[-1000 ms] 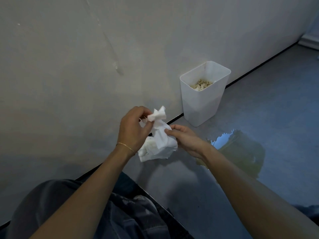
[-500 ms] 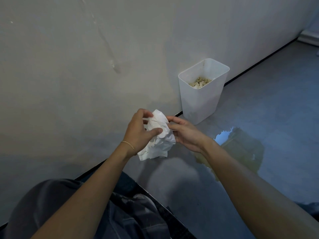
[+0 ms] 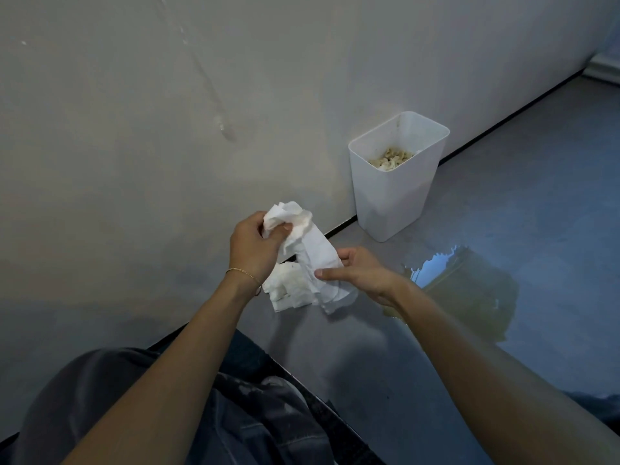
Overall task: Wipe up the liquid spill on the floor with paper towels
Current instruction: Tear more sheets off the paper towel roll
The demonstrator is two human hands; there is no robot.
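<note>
A crumpled white paper towel [image 3: 307,260] hangs in the air between my hands, above the floor near the wall. My left hand [image 3: 253,246] grips its bunched top end. My right hand [image 3: 360,275] pinches its lower part between thumb and fingers. The towel is stretched out long, with a rumpled wad at its lower left. The liquid spill [image 3: 466,290] lies on the glossy grey floor just right of my right hand, a shiny yellowish puddle with reflections.
A white plastic bin [image 3: 392,199] stands against the wall behind the spill, with soiled paper wads inside. The pale wall [image 3: 134,162] fills the left and top. My knee in dark trousers [image 3: 201,414] is at the bottom.
The hands have drawn apart: the left lifted the towel's top end, the right slid lower, so the balled towel is now pulled out long.
</note>
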